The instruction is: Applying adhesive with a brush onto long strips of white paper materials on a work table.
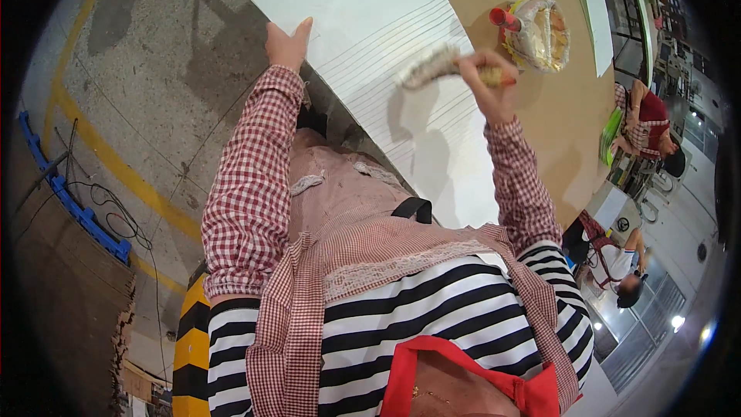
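Note:
Fanned white sheets (363, 23) overlap in a long stepped stack in front of me, their edges showing as many thin lines. My left hand (287, 46) is at the stack's left edge, its thumb over the top sheet; the other fingers are mostly hidden at the edge, apparently gripping it. In my right hand (488, 81) the fingers close round the handle of a brush (432, 67). Its pale, shaggy bristles point left over the stepped edges; whether they touch the paper I cannot tell. Just beyond that hand stands a plastic-lined tub (546, 37) with a red-ended piece (503, 18) at its rim.
The tan tabletop (556, 131) extends to the right, with more white sheets (590, 11) at its far right. Two people (654, 120) are farther off on the right. To my left are a grey floor with a yellow line (127, 162), a blue rail (69, 193) and loose black cables.

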`<state>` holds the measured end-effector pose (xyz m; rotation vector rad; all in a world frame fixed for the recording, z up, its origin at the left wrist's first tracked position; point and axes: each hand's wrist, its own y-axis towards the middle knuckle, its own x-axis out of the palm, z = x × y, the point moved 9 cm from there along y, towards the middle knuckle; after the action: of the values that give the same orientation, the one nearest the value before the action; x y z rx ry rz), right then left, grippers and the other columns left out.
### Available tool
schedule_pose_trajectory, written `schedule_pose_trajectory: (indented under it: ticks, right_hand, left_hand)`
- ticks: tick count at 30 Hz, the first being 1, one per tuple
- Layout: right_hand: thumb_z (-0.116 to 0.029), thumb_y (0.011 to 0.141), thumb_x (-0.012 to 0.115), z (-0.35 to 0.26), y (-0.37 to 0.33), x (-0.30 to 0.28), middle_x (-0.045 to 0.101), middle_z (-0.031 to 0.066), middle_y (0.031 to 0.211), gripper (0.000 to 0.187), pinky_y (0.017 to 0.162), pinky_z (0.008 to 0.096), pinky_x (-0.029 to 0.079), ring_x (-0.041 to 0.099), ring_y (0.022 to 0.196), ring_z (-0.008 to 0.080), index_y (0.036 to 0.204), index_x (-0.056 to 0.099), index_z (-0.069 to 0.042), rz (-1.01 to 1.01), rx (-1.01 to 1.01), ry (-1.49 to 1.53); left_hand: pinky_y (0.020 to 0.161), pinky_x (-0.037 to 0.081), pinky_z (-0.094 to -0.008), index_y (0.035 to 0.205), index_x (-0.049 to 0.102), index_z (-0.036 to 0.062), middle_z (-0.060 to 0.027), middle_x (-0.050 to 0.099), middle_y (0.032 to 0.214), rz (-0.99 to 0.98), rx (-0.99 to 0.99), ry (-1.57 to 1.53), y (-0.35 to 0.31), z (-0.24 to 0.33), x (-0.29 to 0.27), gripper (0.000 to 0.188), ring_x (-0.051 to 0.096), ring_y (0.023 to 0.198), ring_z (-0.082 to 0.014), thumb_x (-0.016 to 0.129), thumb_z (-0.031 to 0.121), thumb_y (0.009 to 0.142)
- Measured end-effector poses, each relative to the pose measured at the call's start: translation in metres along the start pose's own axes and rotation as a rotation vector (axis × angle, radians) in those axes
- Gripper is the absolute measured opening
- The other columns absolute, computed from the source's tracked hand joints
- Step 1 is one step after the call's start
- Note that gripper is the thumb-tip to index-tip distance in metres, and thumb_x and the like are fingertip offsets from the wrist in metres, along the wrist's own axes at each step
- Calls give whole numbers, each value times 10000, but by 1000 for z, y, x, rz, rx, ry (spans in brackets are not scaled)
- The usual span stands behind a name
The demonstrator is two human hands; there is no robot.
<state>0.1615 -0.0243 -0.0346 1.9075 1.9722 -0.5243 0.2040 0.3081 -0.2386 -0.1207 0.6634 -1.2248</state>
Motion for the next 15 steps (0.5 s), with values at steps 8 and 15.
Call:
schedule_pose_trajectory:
  ticks: [8, 15]
  right_hand:
    - [-93, 808, 681, 37, -1, -13, 611, -7, 706, 148, 595, 197, 432, 527, 668, 37, 742, 620, 26, 19, 25, -19]
    - [-100, 833, 663, 8, 34, -8, 622, -4, 731, 134, 594, 199, 437, 541, 678, 42, 773, 634, 16, 122, -31, 95]
  left_hand:
    - [917, 442, -417, 1154, 437, -115, -282, 546, 1159, -32, 24, -40, -6, 12, 4, 701, 552, 1083, -379, 751, 367, 754]
    - [928, 435, -424, 1173, 422, -124, -290, 537, 1168, -38, 7, 15, -2, 6, 6, 710, 542, 1100, -383, 745, 359, 763]
